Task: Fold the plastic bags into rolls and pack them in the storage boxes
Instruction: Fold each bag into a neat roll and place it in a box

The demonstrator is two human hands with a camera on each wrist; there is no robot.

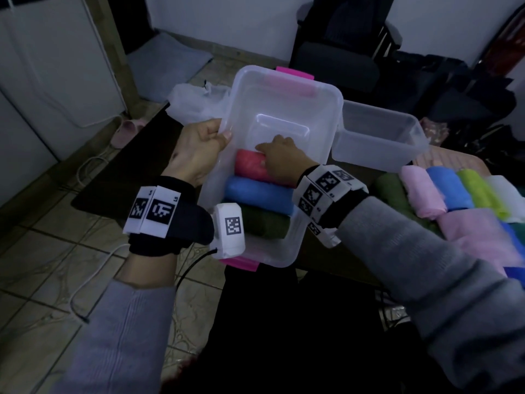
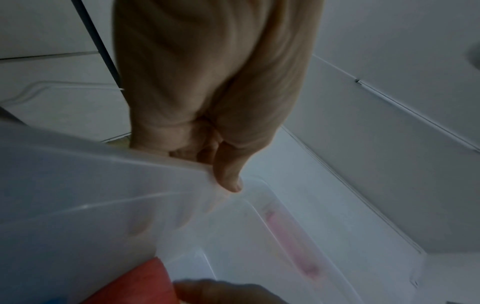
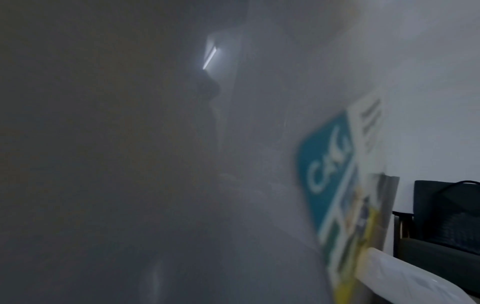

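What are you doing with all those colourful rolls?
A person is packing rolled-up plastic bags into a clear storage box. The left hand grips the box's rim, and the right hand rests on a red roll inside. A blue roll and a green roll lie beside it. More rolls wait on the table.

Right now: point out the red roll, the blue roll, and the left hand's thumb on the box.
red roll (image 1: 250, 164), head view, on its exposed left half inside the box.
blue roll (image 1: 255, 191), head view, on its middle.
left hand's thumb (image 2: 228, 174), left wrist view, on the thumb pad at the box rim.
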